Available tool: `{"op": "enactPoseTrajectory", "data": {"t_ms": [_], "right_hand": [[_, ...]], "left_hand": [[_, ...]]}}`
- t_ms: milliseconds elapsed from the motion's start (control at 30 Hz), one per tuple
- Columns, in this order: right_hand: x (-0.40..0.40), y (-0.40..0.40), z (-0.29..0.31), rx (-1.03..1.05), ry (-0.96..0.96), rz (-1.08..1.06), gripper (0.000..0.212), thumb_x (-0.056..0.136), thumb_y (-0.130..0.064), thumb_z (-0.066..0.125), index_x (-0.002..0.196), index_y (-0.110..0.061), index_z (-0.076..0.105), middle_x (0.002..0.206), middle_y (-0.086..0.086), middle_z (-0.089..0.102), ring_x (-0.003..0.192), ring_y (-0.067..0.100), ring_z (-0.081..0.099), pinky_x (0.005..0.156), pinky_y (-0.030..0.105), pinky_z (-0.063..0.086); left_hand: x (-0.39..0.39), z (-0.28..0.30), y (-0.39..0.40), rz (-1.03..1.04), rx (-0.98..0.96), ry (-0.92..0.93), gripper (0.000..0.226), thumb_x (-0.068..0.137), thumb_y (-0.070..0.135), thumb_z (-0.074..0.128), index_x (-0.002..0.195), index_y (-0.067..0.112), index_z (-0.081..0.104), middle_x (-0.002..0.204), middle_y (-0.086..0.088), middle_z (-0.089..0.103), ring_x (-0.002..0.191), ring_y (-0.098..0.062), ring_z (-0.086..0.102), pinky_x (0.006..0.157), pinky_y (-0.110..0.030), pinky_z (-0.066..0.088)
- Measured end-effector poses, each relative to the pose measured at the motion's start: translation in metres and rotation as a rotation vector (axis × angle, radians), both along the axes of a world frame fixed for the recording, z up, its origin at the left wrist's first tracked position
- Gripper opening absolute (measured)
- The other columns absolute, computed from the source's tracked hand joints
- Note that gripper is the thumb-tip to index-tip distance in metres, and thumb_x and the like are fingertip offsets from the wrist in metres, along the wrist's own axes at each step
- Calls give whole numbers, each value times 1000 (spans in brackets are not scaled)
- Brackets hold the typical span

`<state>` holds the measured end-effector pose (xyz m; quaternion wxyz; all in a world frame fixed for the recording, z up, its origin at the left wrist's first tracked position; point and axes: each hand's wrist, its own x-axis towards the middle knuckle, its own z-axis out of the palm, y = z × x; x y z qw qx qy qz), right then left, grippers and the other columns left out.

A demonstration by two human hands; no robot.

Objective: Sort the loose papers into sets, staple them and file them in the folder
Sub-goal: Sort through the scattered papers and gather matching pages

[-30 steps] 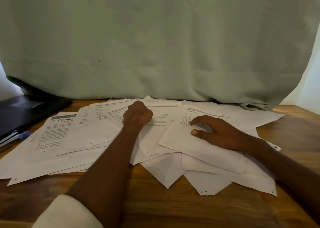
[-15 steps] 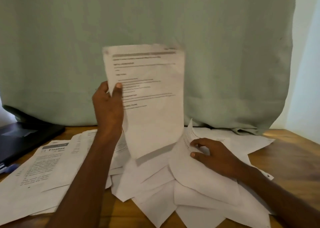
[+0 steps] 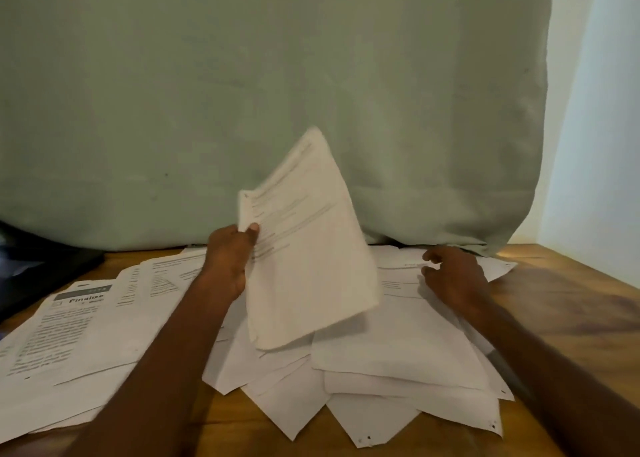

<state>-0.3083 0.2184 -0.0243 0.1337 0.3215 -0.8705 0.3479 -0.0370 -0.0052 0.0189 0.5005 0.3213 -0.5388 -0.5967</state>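
Loose papers (image 3: pixel 104 345) lie fanned across the wooden table (image 3: pixel 571 311), a dark folder (image 3: pixel 45 269) at the far left edge. The left hand (image 3: pixel 228 262) pinches a printed sheet (image 3: pixel 308 248) by its left edge, tilted above the pile. The right hand (image 3: pixel 453 276) rests on the right-side papers, fingers loosely curled.

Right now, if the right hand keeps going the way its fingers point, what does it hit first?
Probably the printed sheet lying just left of the right hand; the fingertips look almost on it. Depth is unclear.
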Motion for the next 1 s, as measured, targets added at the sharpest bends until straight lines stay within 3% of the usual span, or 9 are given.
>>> {"op": "enactPoseTrajectory", "data": {"t_ms": [67, 167, 300, 400, 500, 567, 667, 900, 1000], "right_hand": [[-6, 8, 2, 113, -8, -97, 32, 94, -39, 69, 119, -19, 66, 124, 3, 66, 115, 26, 60, 97, 40, 48], [-11, 17, 4, 152, -92, -100, 48, 91, -57, 67, 83, -10, 67, 90, 8, 70, 95, 30, 67, 76, 36, 49], [-6, 12, 5, 213, -195, -109, 60, 84, -70, 67, 82, -11, 60, 85, 10, 67, 89, 30, 67, 78, 35, 52], [-4, 6, 4, 126, -259, -75, 44, 81, -51, 82, 81, -12, 63, 89, 6, 67, 84, 25, 64, 74, 32, 48], [-3, 4, 7, -143, -304, -17, 21, 82, -29, 84, 83, -15, 69, 95, 4, 70, 78, 16, 59, 68, 31, 43], [-4, 3, 11, -327, -383, 61, 14, 88, -25, 79, 92, -13, 72, 99, 5, 73, 83, 20, 64, 74, 33, 49], [0, 3, 15, -549, -609, 250, 12, 94, -21, 73, 103, -12, 73, 99, 10, 77, 88, 29, 73, 84, 42, 60], [10, -5, 11, -788, -970, 515, 25, 100, -16, 63, 124, -8, 65, 110, 16, 76, 92, 34, 72, 74, 44, 60], [14, -6, 11, -814, -1040, 593, 27, 102, -18, 60, 128, -11, 65, 116, 18, 74, 95, 35, 72, 72, 44, 62]], "left_hand": [[-13, -9, 9, -109, -43, -108, 27, 101, 15, 66, 123, 0, 68, 118, -15, 70, 99, -28, 66, 94, -40, 55], [-26, -18, 19, -242, -50, -190, 20, 98, 8, 68, 117, 0, 70, 108, -13, 75, 87, -24, 70, 78, -32, 56], [-31, -24, 20, -250, -76, -251, 20, 96, 4, 70, 116, -1, 72, 106, -13, 76, 94, -29, 73, 90, -41, 58], [-32, -26, 19, -233, -79, -270, 18, 96, 5, 71, 113, -1, 72, 106, -15, 76, 94, -30, 73, 91, -42, 58], [-33, -28, 18, -234, -89, -272, 17, 95, 6, 71, 112, 1, 73, 99, -10, 77, 81, -21, 74, 68, -29, 58], [-32, -29, 17, -246, -72, -238, 19, 95, 8, 72, 113, 2, 73, 96, -6, 78, 78, -18, 75, 60, -24, 57], [-31, -27, 16, -277, -18, -117, 25, 96, 8, 72, 120, 2, 71, 107, -10, 78, 90, -23, 75, 68, -29, 58], [-32, -24, 18, -322, 84, 7, 31, 99, 13, 67, 130, 5, 67, 121, -14, 74, 113, -34, 69, 94, -46, 57], [-35, -26, 19, -344, 73, 4, 29, 100, 17, 66, 127, 6, 68, 119, -14, 75, 111, -34, 71, 92, -46, 59]]}}
